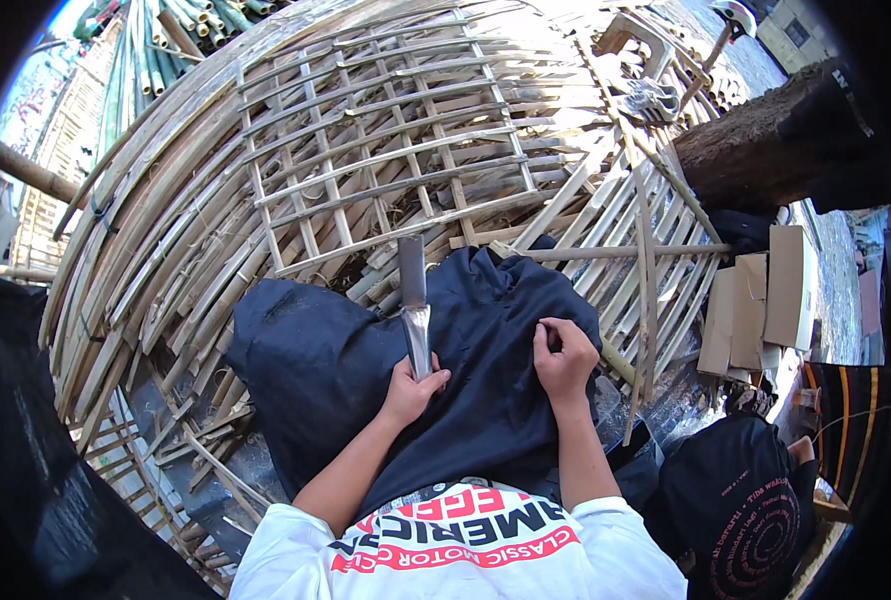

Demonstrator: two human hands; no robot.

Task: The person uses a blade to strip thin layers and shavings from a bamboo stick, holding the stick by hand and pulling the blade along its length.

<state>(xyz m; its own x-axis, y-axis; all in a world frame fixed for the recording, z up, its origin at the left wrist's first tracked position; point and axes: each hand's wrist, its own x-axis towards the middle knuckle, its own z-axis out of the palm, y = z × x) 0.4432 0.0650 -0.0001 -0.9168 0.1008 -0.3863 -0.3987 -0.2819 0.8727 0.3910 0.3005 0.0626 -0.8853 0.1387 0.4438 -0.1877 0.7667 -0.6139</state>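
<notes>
My left hand [412, 392] is closed around the metal handle of a broad-bladed knife [415, 300]. Its flat blade points away from me, above my lap. Over my right knee rests my right hand [566, 360], with its fingers loosely curled and nothing visible in them. Dark cloth [316, 345] covers my lap and both knees. Just beyond my knees lies a lattice of bamboo strips [366, 170], on top of a heap of loose strips. Neither hand touches the lattice.
Long bamboo strips [136, 270] curve along the left. More slats [616, 250] lie to the right, near a thick log [741, 135] and cardboard pieces [756, 305]. Green bamboo poles [151, 50] stand at the far left. A dark printed garment [741, 500] is at the lower right.
</notes>
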